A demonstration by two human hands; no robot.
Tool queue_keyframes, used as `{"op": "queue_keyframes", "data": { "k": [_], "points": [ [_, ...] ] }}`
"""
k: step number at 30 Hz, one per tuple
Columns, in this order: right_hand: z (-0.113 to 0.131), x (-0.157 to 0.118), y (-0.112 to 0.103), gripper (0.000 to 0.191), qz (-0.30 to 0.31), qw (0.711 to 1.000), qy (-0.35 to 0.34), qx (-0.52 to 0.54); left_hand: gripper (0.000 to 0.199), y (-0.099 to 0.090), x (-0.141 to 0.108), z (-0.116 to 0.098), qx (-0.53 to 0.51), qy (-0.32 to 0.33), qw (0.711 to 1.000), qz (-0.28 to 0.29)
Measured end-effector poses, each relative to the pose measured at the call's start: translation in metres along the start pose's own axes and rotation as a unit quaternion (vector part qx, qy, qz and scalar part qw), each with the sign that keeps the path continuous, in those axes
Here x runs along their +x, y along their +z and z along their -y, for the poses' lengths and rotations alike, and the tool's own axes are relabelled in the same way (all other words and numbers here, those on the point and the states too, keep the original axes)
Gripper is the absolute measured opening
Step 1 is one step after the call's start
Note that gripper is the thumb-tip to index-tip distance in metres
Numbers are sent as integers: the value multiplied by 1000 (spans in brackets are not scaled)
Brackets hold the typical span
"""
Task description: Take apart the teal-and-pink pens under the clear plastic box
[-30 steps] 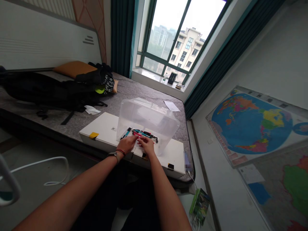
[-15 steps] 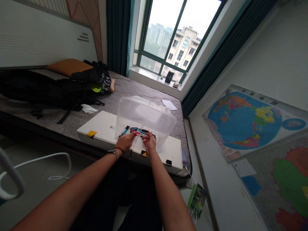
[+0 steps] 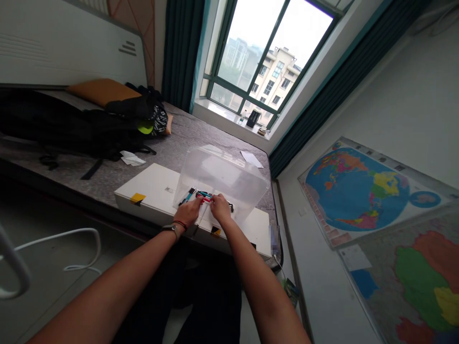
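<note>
A clear plastic bin [image 3: 224, 167] lies tipped with its opening toward me on two white boxes [image 3: 150, 184]. Several pens [image 3: 188, 195], blue, black and red, are at its mouth. My left hand [image 3: 191, 210], with a watch and a red cord at the wrist, is closed on a red pen [image 3: 201, 198]. My right hand [image 3: 220, 208] is beside it, fingers pinched at the right end of the same red pen. Its fingertips partly hide the pens behind, so I cannot tell whether it holds another one too.
The boxes stand on a grey mattress [image 3: 186, 129]. Black bags [image 3: 71, 126] and an orange pillow [image 3: 102, 91] lie to the left, with a crumpled tissue [image 3: 132, 158] near them. A white paper [image 3: 251, 159] lies behind the bin. A white cable [image 3: 82, 232] hangs at lower left.
My right hand has moved left, closer to my left hand, and its fingers have turned in toward the red pen. My left hand stays almost in place. The view has shifted slightly.
</note>
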State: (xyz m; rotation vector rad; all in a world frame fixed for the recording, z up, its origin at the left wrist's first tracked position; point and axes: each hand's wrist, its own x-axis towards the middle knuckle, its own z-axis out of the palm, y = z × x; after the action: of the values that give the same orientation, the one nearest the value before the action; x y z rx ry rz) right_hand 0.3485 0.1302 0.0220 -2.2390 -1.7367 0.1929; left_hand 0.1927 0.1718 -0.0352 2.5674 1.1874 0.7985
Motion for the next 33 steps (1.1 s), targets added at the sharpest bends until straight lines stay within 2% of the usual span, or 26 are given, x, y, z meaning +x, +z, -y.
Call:
{"op": "queue_keyframes", "data": {
  "k": [5, 16, 22, 33],
  "points": [
    [0, 10, -3, 27, 83, 989, -40, -116, 39, 3, 0, 3, 5, 0, 1000, 2],
    [5, 22, -14, 26, 147, 966, -122, -174, 38, 3, 0, 3, 8, 5, 1000, -8],
    [15, 13, -14, 31, 137, 958, -178, -177, 38, 3, 1, 5, 1, 11, 1000, -8],
    [25, -4, -14, 30, 131, 971, -135, -150, 37, 3, 0, 4, -15, 20, 1000, 4]
  ]
}}
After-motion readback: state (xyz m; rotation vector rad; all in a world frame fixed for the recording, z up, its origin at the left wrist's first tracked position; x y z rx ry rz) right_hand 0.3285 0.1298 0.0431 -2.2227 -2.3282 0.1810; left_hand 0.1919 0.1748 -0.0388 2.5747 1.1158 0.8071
